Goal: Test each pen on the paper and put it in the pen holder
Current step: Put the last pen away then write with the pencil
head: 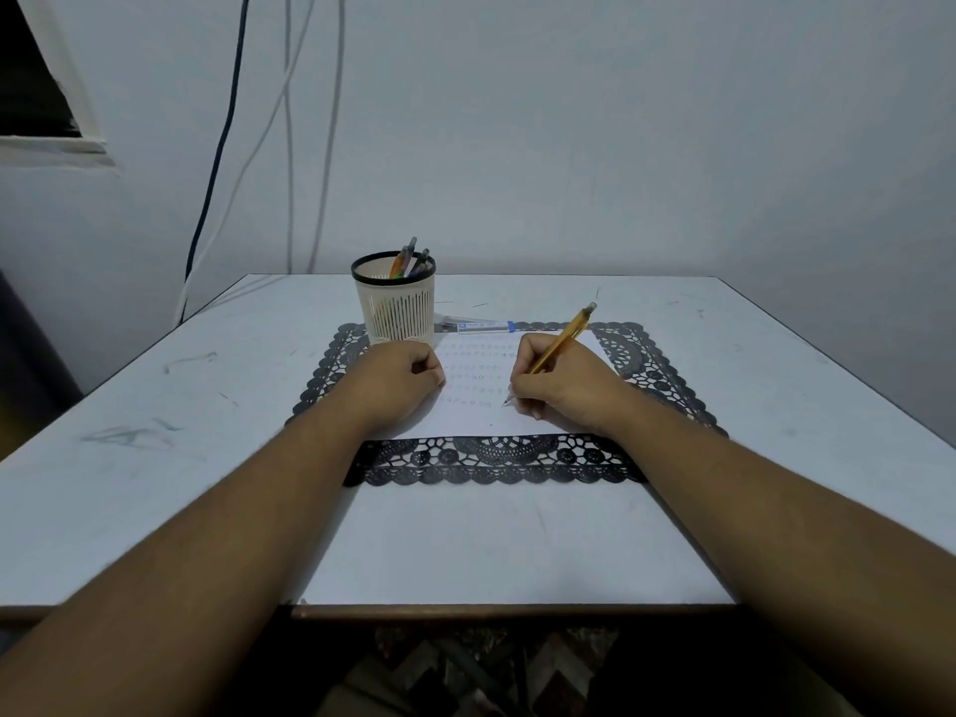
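right hand (561, 380) fingers pinch yellow pen (560, 343) low, tip on paper (473, 411) | left hand (398, 377) curled, steadying paper | pen likely light, stiff, slick; best gripped near tip

Table (155, 406): smooth, matt white top, scuffed grey | mat (496, 460) on table: black openwork lace, probably plastic | paper (465, 411) on mat: matt white | pen holder (396, 302) on mat: slotted cream plastic, black rim | held pen (561, 340): translucent amber plastic
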Demonstrator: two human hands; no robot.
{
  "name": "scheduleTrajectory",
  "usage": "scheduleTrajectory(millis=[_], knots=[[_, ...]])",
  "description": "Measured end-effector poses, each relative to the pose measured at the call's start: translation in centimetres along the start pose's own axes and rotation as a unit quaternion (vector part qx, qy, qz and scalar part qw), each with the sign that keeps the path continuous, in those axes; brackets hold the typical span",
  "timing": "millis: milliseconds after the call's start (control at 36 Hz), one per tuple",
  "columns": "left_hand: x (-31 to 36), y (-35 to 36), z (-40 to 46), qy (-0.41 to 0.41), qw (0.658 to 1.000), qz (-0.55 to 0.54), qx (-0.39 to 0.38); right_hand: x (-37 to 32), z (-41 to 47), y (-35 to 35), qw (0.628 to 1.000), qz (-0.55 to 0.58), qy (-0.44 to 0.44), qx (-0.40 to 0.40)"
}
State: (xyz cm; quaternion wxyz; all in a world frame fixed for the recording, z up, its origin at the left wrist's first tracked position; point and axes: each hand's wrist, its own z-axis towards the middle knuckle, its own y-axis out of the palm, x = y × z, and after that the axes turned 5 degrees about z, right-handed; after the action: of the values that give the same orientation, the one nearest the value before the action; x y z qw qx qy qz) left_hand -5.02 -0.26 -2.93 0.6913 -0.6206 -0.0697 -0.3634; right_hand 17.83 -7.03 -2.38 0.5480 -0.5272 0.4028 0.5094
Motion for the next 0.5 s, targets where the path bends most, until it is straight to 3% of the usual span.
scheduleTrajectory(millis=[500], knots=[[0.12,0.05,-0.09,-0.004,1.0,0.007,-0.005,0.27,0.43,0.1,1.0,-0.009,0.008,0.008]])
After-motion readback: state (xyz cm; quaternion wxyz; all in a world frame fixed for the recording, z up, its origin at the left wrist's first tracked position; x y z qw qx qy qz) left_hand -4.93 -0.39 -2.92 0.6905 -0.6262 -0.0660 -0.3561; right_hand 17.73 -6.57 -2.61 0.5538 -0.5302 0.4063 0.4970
